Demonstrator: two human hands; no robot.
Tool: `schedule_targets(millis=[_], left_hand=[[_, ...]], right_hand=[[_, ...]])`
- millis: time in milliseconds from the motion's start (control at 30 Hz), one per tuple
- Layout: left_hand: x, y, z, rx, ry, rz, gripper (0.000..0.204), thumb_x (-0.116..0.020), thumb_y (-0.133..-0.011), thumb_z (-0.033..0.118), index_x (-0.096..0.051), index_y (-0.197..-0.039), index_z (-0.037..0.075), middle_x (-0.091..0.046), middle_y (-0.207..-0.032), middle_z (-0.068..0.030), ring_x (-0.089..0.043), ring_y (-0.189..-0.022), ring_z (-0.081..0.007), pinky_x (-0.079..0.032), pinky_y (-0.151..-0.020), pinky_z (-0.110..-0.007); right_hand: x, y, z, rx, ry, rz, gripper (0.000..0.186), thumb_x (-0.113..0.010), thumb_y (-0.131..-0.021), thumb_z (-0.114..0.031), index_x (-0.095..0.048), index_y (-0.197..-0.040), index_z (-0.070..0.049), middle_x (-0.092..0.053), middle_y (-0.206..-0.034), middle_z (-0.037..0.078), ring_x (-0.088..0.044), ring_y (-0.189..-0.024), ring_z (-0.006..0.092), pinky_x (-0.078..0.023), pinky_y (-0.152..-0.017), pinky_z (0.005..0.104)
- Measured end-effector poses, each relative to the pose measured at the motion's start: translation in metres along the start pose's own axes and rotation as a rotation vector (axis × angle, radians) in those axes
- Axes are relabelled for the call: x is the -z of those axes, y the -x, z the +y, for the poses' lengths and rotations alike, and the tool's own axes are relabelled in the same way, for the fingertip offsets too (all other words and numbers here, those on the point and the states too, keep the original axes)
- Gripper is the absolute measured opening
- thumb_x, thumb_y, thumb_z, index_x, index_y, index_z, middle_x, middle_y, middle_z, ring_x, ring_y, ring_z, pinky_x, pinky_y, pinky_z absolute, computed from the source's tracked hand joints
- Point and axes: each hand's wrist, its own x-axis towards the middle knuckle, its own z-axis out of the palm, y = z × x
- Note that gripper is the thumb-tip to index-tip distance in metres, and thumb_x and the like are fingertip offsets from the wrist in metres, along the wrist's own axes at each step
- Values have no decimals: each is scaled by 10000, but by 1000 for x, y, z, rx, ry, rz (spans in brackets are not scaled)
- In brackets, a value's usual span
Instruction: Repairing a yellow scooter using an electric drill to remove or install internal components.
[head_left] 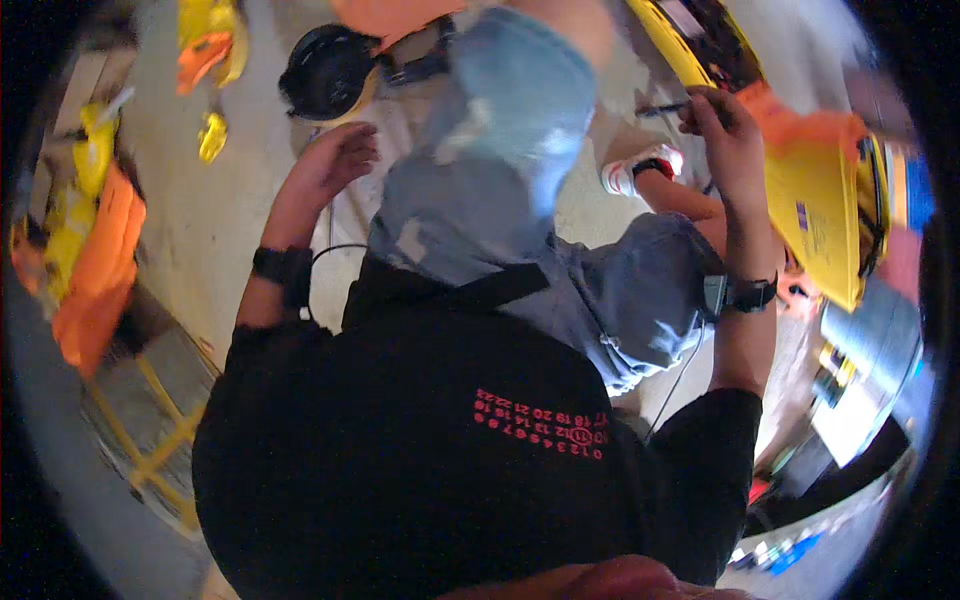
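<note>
My left hand [345,160] hangs over the floor beside my raised knee, its fingers loosely bent and nothing seen in them. Just beyond it lies a round black object [330,72] like a pan or deep dish; blur hides its exact kind. My right hand [725,115], out to the right past my other leg, is closed on a thin dark stick-like thing [662,108] that points left. Close to that hand are an orange cloth-like piece [800,125] and a large yellow case or bag [825,215]. Both wrists wear dark bands with thin cables.
Yellow and orange items [100,240] lie along the left, with a small yellow piece [212,137] on the floor [180,190]. A yellow-edged dark container [700,45] stands at the far right. A grey-blue drum-like object [875,335] and an open dark box [840,475] are at the right.
</note>
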Motion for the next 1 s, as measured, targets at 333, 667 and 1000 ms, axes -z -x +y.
schedule_targets(millis=[333, 667, 1000], left_hand=[[-5, -43, 9, -18, -188, -25, 269, -551, -887, 256, -613, -1073, 72, -669, -954, -20, -600, -943, -224, -454, -837, -343], [53, -158, 11, -117, -485, -67, 214, -529, -906, 258, -613, -1023, 99, -659, -917, -26, -616, -904, -243, -450, -806, -336], [132, -35, -22, 70, -112, 329, 247, -444, -938, 187, -580, -1102, 60, -561, -880, -25, -538, -768, -165, -466, -696, -322]], right_hand=[[46, 51, 22, -95, 94, 152, 255, -542, -942, -186, -597, -1106, 2, -613, -776, 39, -560, -692, 81, -456, -628, 222], [-62, 17, 208, -394, 769, -778, 470, -608, -819, -407, -628, -961, 41, -640, -937, 251, -622, -890, 399, -492, -783, 461], [-229, 85, 369, -194, 581, -217, 285, -529, -867, -244, -623, -1022, -24, -658, -943, 182, -641, -872, 336, -525, -680, 418]])
